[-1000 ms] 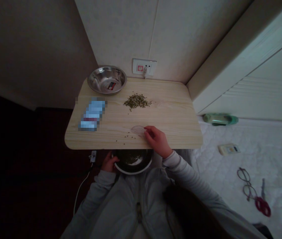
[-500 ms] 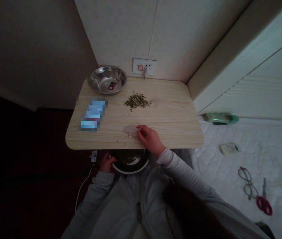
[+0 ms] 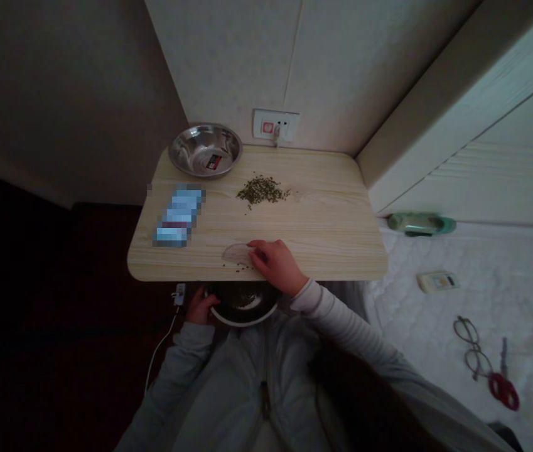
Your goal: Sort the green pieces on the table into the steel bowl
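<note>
My right hand point(image 3: 276, 265) is closed, pinching a thin, translucent, rounded flat piece point(image 3: 235, 253) against the front of the wooden tabletop point(image 3: 336, 232). A few small dark green grains point(image 3: 239, 269) lie just in front of that piece, near the edge. Below the edge, my left hand point(image 3: 200, 307) grips the left rim of a bowl point(image 3: 246, 322) with a dark inside and a pale rim. Some grains show in the bowl, though the tabletop hides its far part. Farther back on the tabletop lies a loose pile of green grains point(image 3: 262, 191), apart from both hands.
A steel bowl point(image 3: 186, 150) with a label inside stands at the back left, behind a blurred-out phone point(image 3: 179, 216). A wall socket point(image 3: 275, 125) holds a plug. On the white bed to the right lie a green bottle point(image 3: 419, 224), eyeglasses point(image 3: 472, 344) and red-handled scissors point(image 3: 503, 390).
My right hand has slid the translucent piece leftward along the tabletop's front, closer to the stray grains. The bowl and my left hand have shifted slightly left. The pile is unchanged.
</note>
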Tool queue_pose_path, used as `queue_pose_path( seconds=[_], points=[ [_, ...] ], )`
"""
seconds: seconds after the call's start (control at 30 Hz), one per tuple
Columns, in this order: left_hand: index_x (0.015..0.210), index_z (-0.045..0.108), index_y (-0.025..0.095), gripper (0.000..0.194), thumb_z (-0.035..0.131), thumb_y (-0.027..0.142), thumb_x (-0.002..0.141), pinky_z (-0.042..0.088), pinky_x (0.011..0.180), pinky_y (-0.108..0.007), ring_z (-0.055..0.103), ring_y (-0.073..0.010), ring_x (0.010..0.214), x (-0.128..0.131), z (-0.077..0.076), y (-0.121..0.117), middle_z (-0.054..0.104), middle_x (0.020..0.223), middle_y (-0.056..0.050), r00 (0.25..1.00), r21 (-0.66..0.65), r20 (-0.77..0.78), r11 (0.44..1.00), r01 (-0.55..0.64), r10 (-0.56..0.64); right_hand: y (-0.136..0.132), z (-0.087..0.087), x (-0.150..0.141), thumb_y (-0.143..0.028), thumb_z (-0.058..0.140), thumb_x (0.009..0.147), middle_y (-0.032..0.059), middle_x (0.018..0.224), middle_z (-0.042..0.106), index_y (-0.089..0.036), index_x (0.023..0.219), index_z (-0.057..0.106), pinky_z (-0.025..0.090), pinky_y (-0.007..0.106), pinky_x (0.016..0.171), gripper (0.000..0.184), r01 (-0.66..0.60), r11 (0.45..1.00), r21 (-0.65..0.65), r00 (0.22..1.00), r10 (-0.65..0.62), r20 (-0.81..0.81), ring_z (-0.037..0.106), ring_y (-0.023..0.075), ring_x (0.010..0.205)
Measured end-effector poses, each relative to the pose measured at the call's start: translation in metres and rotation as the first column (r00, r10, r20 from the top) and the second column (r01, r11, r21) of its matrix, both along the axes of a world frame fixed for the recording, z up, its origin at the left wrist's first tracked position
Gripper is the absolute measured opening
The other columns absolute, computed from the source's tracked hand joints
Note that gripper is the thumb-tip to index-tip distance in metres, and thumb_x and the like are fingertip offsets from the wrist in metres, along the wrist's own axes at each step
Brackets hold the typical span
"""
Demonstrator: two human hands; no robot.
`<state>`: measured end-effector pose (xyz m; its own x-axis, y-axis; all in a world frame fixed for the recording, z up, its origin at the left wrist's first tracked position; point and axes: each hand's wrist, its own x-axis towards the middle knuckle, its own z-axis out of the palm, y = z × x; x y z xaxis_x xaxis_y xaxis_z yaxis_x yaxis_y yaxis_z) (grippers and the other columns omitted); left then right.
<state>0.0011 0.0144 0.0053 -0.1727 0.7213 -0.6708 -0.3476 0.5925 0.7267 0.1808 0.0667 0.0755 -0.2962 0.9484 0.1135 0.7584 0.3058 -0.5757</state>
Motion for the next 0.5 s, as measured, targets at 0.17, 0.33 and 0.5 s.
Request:
queue_pose_path(
  seconds=[0.17, 0.33, 0.5],
  points=[
    [0.076, 0.054, 0.018, 0.037, 0.051, 0.009, 0.04, 0.02, 0.031, -0.018, 0.032, -0.0038, 0.029, -0.002, 0.005, 0.001, 0.045, 0.039, 0.01, 0.999, -0.006, -0.045, 1.0, -0.019, 0.019, 0.0, 0.001, 0.001, -0.027, 0.039, 0.078, 0.0003, 0.07, 0.061, -0.018, 0.098, 0.05, 0.029, 0.025, 0.07, 0.024, -0.015, 1.0, 0.002, 1.0, 0.015, 0.009, 0.054, 0.0117, 0.07],
    [0.076, 0.053, 0.018, 0.037, 0.051, 0.009, 0.041, 0.016, 0.029, -0.018, 0.027, -0.0031, 0.026, 0.0, 0.009, 0.001, 0.041, 0.035, 0.011, 0.998, -0.025, -0.056, 1.0, -0.006, 0.005, -0.001, 0.001, 0.001, -0.027, 0.039, 0.078, 0.0009, 0.07, 0.061, -0.018, 0.099, 0.05, 0.028, 0.026, 0.071, 0.025, -0.014, 1.0, -0.011, 1.0, 0.014, 0.021, 0.053, 0.0116, 0.07],
    [0.079, 0.053, 0.018, 0.039, 0.051, 0.009, 0.041, 0.018, 0.029, -0.017, 0.028, -0.003, 0.027, 0.002, 0.011, 0.002, 0.041, 0.036, 0.011, 0.999, -0.035, -0.035, 0.999, -0.011, 0.01, 0.0, 0.001, 0.002, -0.028, 0.039, 0.079, 0.0017, 0.071, 0.061, -0.018, 0.099, 0.05, 0.028, 0.026, 0.071, 0.026, -0.017, 1.0, -0.013, 1.0, 0.017, 0.026, 0.053, 0.0118, 0.07]
  ],
)
